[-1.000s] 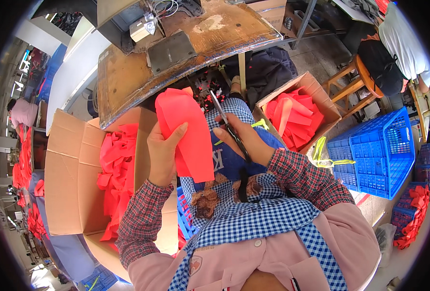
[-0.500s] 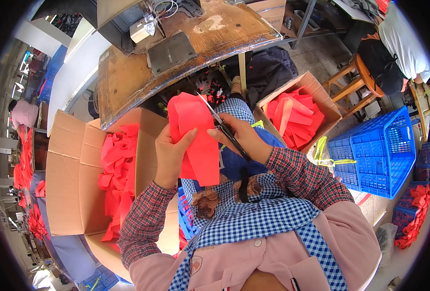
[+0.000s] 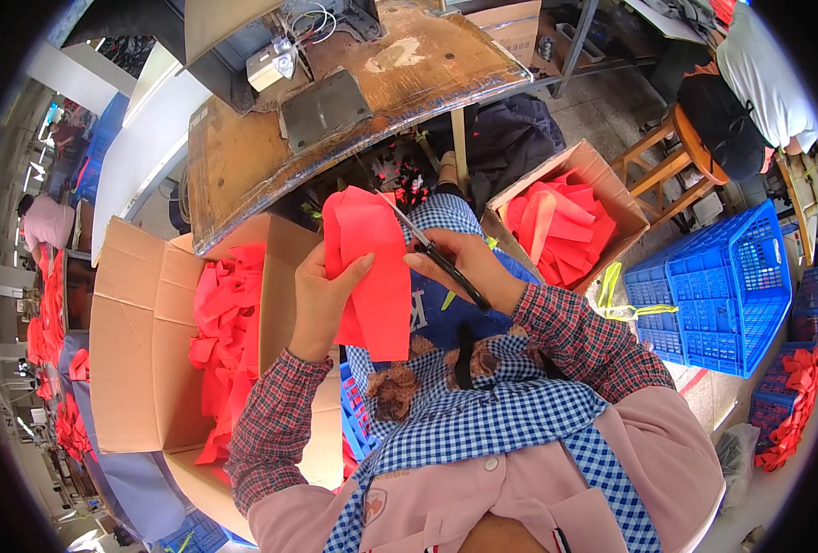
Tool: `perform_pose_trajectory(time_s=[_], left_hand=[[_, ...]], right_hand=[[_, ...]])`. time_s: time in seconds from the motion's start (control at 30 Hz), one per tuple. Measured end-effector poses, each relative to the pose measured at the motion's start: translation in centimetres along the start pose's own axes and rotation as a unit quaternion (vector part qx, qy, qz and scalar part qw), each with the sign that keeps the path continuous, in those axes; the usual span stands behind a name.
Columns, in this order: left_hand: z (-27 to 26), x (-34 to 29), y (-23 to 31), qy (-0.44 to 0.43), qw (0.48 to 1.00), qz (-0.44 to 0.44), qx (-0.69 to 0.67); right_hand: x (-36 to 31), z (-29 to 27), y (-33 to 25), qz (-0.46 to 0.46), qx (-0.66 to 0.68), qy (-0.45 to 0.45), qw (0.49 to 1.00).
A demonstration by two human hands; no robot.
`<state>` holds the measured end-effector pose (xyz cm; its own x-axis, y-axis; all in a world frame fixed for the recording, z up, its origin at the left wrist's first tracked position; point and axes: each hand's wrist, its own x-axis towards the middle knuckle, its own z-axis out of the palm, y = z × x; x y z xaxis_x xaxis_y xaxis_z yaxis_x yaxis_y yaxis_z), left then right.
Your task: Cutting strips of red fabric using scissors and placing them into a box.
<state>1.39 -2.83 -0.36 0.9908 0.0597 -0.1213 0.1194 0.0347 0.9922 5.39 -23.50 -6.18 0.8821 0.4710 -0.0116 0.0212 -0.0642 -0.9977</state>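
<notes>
A folded red fabric piece [image 3: 370,276] hangs in front of me, its looped end up and its straight end over my apron. My left hand [image 3: 326,297] pinches it at the left side, thumb across the front. Black-handled scissors [image 3: 448,265] are in my right hand [image 3: 479,269], fingers wrapped round the handles. Their metal blades point up and to the left, against the fabric's upper right edge. Whether the blades are parted I cannot make out. The thumb of my right hand lies close to the fabric's right edge.
Open cardboard boxes with red fabric pieces stand at my left [image 3: 132,341] and right [image 3: 616,180]. A worn wooden table [image 3: 243,166] is ahead. Farther right are a blue plastic crate [image 3: 704,295], a wooden stool [image 3: 704,138] and another person [image 3: 769,78].
The fabric piece, both hands and the scissors have dropped slightly, with the fabric's lower end shifting a little left. Both grips stay the same.
</notes>
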Motion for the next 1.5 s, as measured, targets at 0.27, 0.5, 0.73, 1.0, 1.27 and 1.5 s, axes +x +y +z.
perform_pose_trajectory(time_s=[0.27, 0.5, 0.73, 1.0, 1.27, 1.5], left_hand=[[-0.4, 0.1, -0.6, -0.037, 0.998, 0.008, 0.050], [-0.9, 0.4, -1.2, -0.056, 0.993, -0.012, 0.099], [-0.4, 2.4, -1.9, -0.038, 0.995, -0.084, -0.049], [6.8, 10.8, -0.9, -0.078, 0.930, -0.003, -0.359], [10.4, 21.7, 2.0, -0.057, 0.780, 0.093, -0.616], [10.7, 25.5, 3.7, -0.021, 0.726, 0.167, -0.666]], right_hand=[[0.0, -0.6, 0.3, -0.042, -0.075, 0.006, 0.996], [-0.8, -1.1, 1.2, -0.033, -0.123, -0.024, 0.992], [-1.3, -3.7, 1.2, -0.042, -0.112, 0.049, 0.992], [-1.7, -5.7, 4.7, 0.199, 0.227, 0.152, 0.941], [-2.0, -5.5, 6.1, 0.264, 0.342, 0.139, 0.891], [-1.8, -5.6, 6.1, 0.273, 0.355, 0.151, 0.881]])
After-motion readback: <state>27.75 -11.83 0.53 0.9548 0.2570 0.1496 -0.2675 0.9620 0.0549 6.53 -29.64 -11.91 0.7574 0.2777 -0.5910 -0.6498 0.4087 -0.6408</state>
